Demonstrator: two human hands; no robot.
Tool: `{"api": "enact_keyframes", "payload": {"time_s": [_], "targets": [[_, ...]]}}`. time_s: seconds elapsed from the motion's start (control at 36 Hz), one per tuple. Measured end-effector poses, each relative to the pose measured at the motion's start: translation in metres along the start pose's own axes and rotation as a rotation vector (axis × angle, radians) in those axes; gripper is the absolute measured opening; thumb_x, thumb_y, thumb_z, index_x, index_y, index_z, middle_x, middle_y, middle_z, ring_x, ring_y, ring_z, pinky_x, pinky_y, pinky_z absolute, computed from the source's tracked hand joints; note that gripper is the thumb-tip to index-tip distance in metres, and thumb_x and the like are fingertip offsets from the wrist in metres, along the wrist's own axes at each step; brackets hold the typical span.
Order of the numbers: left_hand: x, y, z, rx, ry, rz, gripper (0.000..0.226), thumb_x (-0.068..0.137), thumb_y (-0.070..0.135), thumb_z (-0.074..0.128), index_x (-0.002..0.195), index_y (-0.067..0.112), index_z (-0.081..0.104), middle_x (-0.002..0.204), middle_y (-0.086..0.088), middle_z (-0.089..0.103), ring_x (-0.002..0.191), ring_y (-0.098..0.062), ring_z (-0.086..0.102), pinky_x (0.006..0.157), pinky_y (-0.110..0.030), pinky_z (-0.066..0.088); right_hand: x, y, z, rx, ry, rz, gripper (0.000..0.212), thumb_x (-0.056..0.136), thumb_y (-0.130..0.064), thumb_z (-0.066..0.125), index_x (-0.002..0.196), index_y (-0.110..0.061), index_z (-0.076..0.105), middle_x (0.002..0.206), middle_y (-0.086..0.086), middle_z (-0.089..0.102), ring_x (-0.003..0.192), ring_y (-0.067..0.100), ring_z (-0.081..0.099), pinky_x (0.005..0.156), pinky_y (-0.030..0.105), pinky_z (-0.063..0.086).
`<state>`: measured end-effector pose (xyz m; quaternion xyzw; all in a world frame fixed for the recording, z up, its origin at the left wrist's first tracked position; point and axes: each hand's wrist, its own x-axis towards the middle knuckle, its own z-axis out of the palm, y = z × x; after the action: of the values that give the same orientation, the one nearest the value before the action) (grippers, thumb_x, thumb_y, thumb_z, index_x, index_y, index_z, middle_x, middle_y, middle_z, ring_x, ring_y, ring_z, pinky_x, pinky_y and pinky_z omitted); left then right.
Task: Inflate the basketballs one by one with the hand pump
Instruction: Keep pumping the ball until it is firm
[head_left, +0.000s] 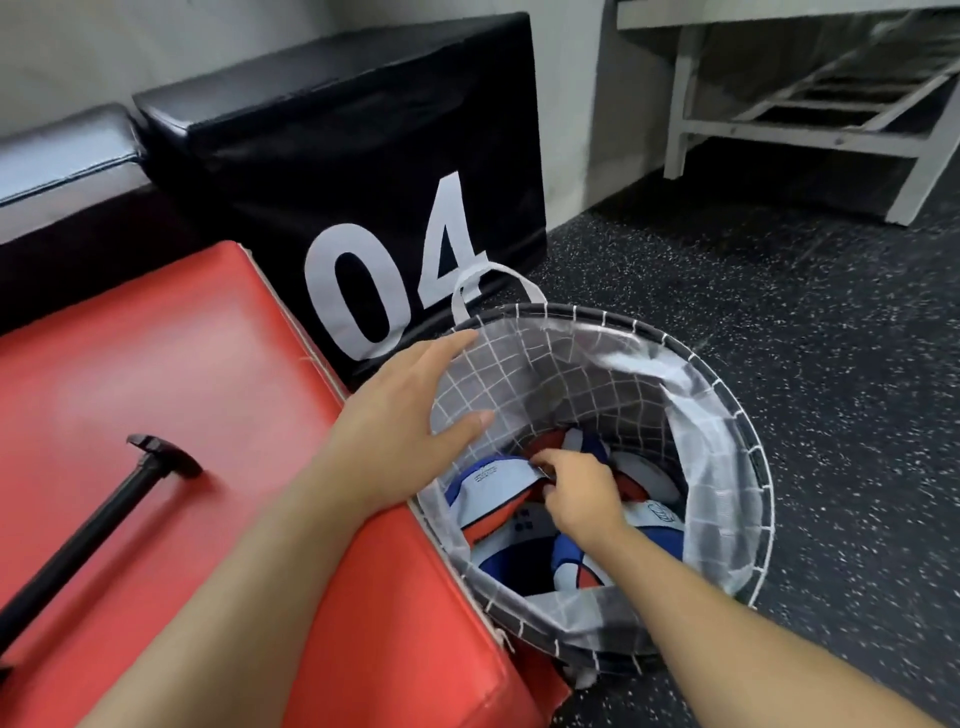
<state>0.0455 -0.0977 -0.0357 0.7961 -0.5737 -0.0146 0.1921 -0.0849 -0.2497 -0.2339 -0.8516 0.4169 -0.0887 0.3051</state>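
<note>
**Picking a ball from the basket**

The right hand (576, 493) reaches down into the fabric basket (727, 441) and pinches a flat, deflated basketball (488, 499) lying just to its left. The left hand (410, 410) rests open on the rim. The hand pump (93, 535) lies on the red pad (208, 364), well left, nearer the left arm. The black box (337, 156) reads "04".
</note>
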Motion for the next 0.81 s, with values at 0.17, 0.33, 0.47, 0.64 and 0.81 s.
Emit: {"api": "enact_keyframes", "payload": {"time_s": [0.17, 0.33, 0.47, 0.64, 0.81], "targets": [[-0.018, 0.008, -0.009, -0.087, 0.060, -0.046, 0.071, 0.094, 0.066, 0.054, 0.158, 0.038, 0.037, 0.154, 0.018, 0.048, 0.143, -0.005, 0.044, 0.118, -0.035, 0.040, -0.023, -0.019, -0.030, 0.061, 0.181, -0.030, 0.045, 0.099, -0.004, 0.054, 0.134, -0.028, 0.071, 0.129, -0.003, 0.074, 0.116, 0.024, 0.068, 0.099, 0.037, 0.055], [-0.057, 0.008, -0.021, -0.252, 0.104, -0.129, 0.067, 0.097, 0.043, 0.071, 0.156, 0.036, 0.040, 0.149, 0.016, 0.052, 0.131, 0.000, 0.050, 0.117, -0.035, 0.043, -0.049, -0.059, -0.127, 0.049, 0.387, -0.166, 0.033, 0.102, -0.015, 0.061, 0.129, -0.029, 0.074, 0.127, -0.008, 0.074, 0.118, 0.018, 0.068, 0.099, 0.036, 0.052], [-0.087, 0.031, -0.061, -0.284, 0.141, -0.126, 0.065, 0.098, 0.039, 0.070, 0.149, 0.050, 0.031, 0.147, 0.028, 0.041, 0.135, 0.008, 0.038, 0.114, -0.013, 0.029, -0.088, -0.092, -0.207, 0.090, 0.631, -0.242, 0.037, 0.093, -0.005, 0.066, 0.122, -0.026, 0.078, 0.118, -0.004, 0.078, 0.107, 0.025, 0.072, 0.093, 0.040, 0.055], [-0.138, 0.063, -0.127, -0.357, 0.248, -0.099, 0.073, 0.094, 0.055, 0.067, 0.158, 0.045, 0.034, 0.152, 0.033, 0.037, 0.134, 0.023, 0.030, 0.117, -0.020, 0.030, -0.161, -0.147, -0.259, 0.405, 0.703, -0.378, 0.035, 0.096, -0.003, 0.067, 0.116, -0.029, 0.079, 0.109, -0.019, 0.077, 0.103, 0.000, 0.071, 0.097, 0.034, 0.058], [-0.208, 0.076, -0.177, -0.510, 0.393, -0.122, 0.084, 0.078, 0.084, 0.065, 0.151, 0.060, 0.033, 0.148, 0.039, 0.041, 0.135, 0.005, 0.046, 0.112, -0.039, 0.048, -0.246, -0.228, -0.252, 0.626, 0.568, -0.534, 0.036, 0.096, 0.002, 0.068, 0.112, -0.028, 0.080, 0.104, -0.020, 0.078, 0.101, 0.000, 0.073, 0.093, 0.027, 0.058]]}}
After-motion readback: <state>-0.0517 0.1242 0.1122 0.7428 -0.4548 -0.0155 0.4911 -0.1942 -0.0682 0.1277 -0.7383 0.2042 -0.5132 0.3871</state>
